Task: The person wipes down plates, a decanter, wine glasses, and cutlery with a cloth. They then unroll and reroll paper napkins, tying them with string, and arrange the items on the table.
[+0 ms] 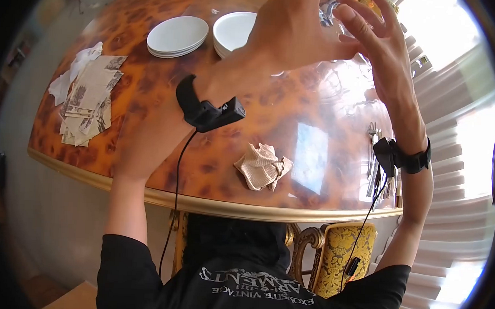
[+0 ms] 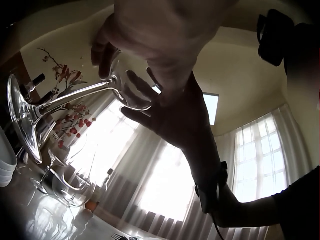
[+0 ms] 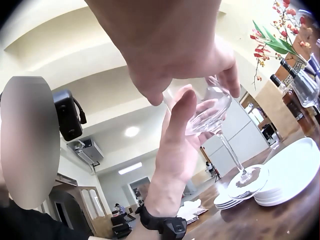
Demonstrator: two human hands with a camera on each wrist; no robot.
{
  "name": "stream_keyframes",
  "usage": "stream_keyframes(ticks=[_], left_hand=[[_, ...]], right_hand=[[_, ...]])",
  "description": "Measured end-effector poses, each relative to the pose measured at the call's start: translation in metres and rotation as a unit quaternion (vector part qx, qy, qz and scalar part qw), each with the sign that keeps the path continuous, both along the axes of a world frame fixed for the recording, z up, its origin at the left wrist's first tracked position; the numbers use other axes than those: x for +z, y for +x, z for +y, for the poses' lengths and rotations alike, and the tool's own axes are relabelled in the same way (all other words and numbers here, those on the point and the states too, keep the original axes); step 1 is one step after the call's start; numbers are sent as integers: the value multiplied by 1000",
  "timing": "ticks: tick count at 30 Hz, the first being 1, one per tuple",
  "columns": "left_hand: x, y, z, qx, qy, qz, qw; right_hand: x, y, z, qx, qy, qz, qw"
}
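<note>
Polished table below hands. We see left hand and right hand, fingers curled round glass aloft between them; cloth bodyward. Step, we judge: two-handed handling; next move calls for gentle, even grip.

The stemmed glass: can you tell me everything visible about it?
The stemmed glass is clear, shiny and apparently empty, with a rounded bowl, slim stem and flat round foot. It is held tilted above the table. The left hand curves round the bowl; the right hand is at it too, its grip unclear.
</note>
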State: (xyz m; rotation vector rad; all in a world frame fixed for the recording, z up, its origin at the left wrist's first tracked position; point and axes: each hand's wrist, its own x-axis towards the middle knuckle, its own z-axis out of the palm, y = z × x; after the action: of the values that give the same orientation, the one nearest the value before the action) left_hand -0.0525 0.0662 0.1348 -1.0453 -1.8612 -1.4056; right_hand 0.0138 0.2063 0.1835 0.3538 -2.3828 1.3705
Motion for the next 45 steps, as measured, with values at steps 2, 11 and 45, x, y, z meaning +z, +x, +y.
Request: stream_keyframes(ticks=[2,11,45], left_hand=[[9,-14,-4,2,-24,17,1000],[-62,11,-37,76,-112,117,984],[-135,-30,-134,-63,204,-386,897]], right_hand=[[2,-5,-5,110,-82,54,989],[3,-50,16,118,-19,11,993],[-58,-336,66,-283,80,107,950]])
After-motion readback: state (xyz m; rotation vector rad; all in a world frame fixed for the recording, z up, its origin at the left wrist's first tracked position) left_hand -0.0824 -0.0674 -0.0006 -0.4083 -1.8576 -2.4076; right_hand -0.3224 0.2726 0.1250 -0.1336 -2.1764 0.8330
